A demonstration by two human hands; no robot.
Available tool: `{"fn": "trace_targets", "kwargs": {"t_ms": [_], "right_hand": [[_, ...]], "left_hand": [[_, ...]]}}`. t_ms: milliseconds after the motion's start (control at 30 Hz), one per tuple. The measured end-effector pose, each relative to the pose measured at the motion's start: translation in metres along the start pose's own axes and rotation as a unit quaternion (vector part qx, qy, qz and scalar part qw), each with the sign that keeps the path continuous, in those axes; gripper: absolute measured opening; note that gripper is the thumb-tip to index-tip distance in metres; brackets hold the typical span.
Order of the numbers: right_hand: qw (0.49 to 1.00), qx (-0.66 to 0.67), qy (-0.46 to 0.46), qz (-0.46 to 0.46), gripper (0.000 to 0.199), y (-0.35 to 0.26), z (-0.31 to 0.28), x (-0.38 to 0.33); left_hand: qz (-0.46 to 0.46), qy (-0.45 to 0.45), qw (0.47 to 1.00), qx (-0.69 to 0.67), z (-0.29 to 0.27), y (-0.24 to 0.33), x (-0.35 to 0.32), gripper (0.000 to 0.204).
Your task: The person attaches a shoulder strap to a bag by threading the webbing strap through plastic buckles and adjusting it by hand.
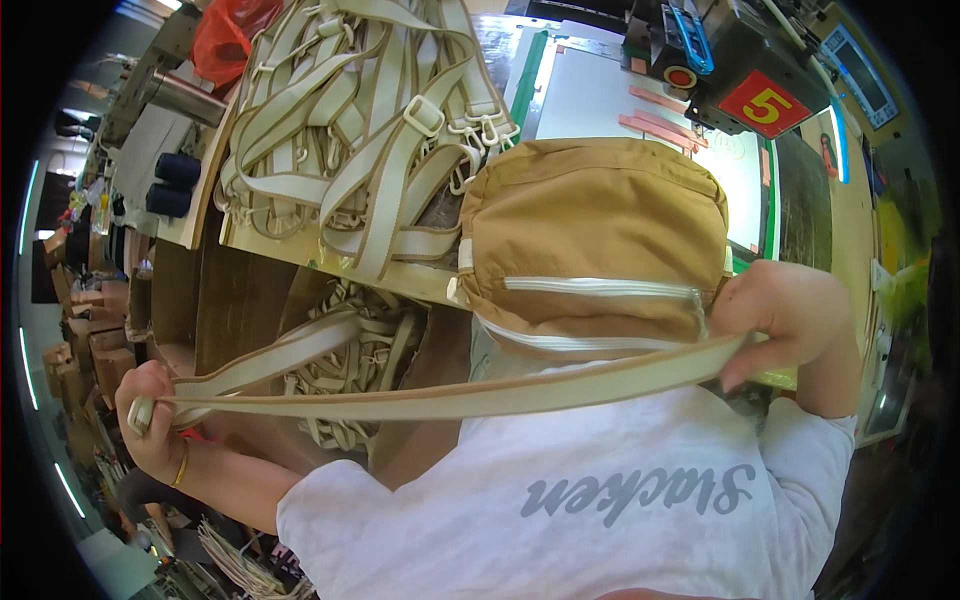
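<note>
Left grip (150, 410) and right grip (780, 315) pinch one webbing strap (450, 398), whose slack could snag boxed straps (375, 352) below the surface's (415, 281) near edge.

Your long cream woven strap (470, 395): tan edging. Piled cream webbing straps (385, 225): same tan edging. Boxy mustard-brown fabric bag (600, 215) facing you: plain, white zips (600, 287). Your white short-sleeved T-shirt (600, 550): grey script (650, 491). Crumpled plastic bag (225, 42): red-orange. Cylindrical thread spools (168, 200): dark navy.

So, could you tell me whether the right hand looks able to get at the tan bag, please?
Probably yes: the right hand is close beside the tan bag, with nothing evident blocking it, though it is holding the cream strap.
</note>
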State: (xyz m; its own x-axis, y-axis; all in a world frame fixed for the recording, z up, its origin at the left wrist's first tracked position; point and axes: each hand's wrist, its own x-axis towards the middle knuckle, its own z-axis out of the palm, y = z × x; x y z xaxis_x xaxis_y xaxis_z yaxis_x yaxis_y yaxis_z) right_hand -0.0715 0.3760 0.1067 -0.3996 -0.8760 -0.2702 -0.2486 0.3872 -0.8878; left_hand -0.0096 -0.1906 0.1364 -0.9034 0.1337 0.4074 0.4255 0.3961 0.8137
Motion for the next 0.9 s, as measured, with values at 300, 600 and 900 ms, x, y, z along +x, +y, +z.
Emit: {"fn": "trace_targets", "kwargs": {"t_ms": [300, 600, 900], "right_hand": [[0.983, -0.159, -0.04, 0.078, 0.016, -0.035, 0.032, 0.075], [0.994, -0.053, -0.04, 0.09, 0.019, -0.037, 0.078, 0.149], [0.982, -0.063, 0.175, 0.024, 0.015, -0.015, 0.086, 0.163]], "left_hand": [[-0.233, -0.022, 0.894, 0.381, 0.032, -0.016, -0.016, 0.03], [-0.18, -0.258, 0.939, -0.142, 0.233, -0.023, -0.022, 0.039], [-0.219, -0.2, 0.925, -0.238, 0.229, -0.052, -0.032, 0.016]]}}
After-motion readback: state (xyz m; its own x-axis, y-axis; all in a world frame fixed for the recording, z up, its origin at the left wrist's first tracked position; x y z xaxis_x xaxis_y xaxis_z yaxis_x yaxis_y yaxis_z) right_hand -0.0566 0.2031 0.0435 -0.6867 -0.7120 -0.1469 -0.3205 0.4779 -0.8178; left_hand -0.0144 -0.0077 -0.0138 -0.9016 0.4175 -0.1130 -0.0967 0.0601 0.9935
